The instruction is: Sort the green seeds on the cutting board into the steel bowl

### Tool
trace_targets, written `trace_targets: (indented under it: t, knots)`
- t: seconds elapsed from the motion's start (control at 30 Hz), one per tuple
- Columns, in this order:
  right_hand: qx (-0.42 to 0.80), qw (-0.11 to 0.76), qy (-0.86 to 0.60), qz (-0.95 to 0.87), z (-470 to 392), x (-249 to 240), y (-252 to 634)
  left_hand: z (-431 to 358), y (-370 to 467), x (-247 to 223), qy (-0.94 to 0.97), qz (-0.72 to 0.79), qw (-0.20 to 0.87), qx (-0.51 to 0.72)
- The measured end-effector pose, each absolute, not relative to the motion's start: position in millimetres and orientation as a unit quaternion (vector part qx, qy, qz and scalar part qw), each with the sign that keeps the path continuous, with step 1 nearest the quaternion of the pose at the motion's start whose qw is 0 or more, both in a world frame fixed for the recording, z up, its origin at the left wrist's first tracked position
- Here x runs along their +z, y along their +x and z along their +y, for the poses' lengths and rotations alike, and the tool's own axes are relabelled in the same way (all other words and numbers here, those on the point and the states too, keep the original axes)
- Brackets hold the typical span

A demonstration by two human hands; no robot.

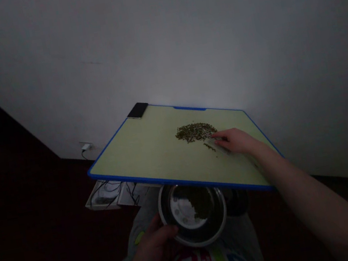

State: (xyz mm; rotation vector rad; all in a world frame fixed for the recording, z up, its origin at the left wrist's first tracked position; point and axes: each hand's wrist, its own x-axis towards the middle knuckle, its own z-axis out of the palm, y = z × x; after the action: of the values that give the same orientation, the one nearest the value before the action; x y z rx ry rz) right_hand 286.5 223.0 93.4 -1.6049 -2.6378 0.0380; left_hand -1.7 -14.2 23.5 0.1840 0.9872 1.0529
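Observation:
My left hand (158,244) grips the near left rim of a round metal bowl (197,238), its thumb over the edge. Small dark green-brown bits (202,201) lie in the right part of the bowl, which sits under the front edge of the board. Over the pale yellow board (151,152), my right hand (233,139) has its fingers closed on what looks like a clear flat piece (221,147), partly hidden and hard to make out. That piece stands at the near right side of a spread pile of small green-brown grains (196,131). A thin line of grains lies beside it.
A dark tablet or phone (137,110) rests on the board's far left corner. The board has a blue rim (155,180) and stands against a grey wall (159,39). A charger (86,147) is plugged in at left. Boxes with cables (107,194) sit under the board.

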Motion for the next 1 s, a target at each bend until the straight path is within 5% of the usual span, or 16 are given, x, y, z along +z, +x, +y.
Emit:
trace_targets:
  t: [1.0]
  knots:
    - [0.011,0.011,-0.478,-0.878,230,96,270,-13,-2,25,0.089,0.444,0.753,0.477]
